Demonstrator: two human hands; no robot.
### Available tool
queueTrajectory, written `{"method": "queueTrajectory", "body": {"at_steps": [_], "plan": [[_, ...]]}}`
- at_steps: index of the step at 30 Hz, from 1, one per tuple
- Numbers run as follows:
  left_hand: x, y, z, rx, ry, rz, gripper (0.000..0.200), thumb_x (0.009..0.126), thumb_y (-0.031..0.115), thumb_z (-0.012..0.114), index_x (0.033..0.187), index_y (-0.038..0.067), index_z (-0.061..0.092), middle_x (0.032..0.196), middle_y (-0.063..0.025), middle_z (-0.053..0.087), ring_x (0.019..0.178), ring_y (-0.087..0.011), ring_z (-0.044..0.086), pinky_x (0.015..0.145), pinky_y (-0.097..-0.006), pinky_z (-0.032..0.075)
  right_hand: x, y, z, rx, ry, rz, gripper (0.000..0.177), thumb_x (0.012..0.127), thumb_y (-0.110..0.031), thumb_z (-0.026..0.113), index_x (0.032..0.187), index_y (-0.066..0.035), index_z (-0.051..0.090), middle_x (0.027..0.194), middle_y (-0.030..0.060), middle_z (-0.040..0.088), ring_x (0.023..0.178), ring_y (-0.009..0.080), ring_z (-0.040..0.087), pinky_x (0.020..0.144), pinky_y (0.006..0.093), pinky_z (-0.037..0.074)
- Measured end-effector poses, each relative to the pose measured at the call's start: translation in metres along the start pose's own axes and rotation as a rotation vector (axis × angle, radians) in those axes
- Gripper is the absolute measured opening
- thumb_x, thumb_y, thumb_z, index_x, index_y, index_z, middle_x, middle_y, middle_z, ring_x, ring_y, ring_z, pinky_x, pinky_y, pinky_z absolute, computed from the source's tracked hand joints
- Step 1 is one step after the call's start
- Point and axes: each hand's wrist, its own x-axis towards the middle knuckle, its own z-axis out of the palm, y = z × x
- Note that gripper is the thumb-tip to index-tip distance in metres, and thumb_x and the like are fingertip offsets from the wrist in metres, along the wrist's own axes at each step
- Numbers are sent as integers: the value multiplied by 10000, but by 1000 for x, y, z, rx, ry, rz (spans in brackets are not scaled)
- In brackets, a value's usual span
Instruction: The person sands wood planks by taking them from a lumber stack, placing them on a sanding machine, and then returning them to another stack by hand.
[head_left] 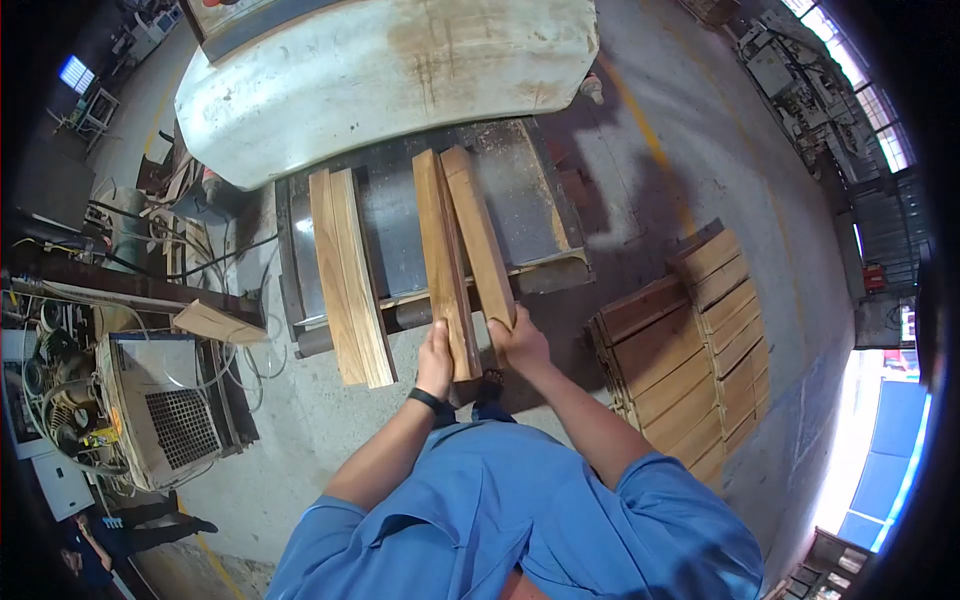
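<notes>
right now both hands sit at the near ends of two long planks lying side by side, touching, on the machine's worktop [540, 200]. the left hand [435, 362] has its fingers wrapped round the left plank [443, 250]; the right hand [520, 342] has its fingers closed on the right plank [480, 230]. another pair of boards [348, 280] lies just to the left, and a stack of boards [690, 350] sits on the floor to the right.

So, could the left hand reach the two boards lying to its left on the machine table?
Probably yes: the two boards lie close beside the left hand, with nothing between them. But that hand grips a plank, so it must let go first.
</notes>
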Motion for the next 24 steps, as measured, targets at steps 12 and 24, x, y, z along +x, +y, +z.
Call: {"method": "queueTrajectory", "body": {"at_steps": [12,24], "plan": [[-32,96,-9,-1711,-759,-357,527,999,198,615,1470,17,463,1055,-123,481,767,-154,532,661,-254,562,-16,-27,-43,1902,-918,71,749,1026,-631,413,1425,0,478,849,95,573,665,178,570,624,313,529],[-30,89,-40,-867,-193,-207,410,1018,404,583,1242,62,624,1109,-108,685,981,-253,660,861,-401,546,-17,-14,-77,1067,-463,232,535,1029,-439,555,1317,11,568,1031,112,681,899,189,681,755,347,564]]}}
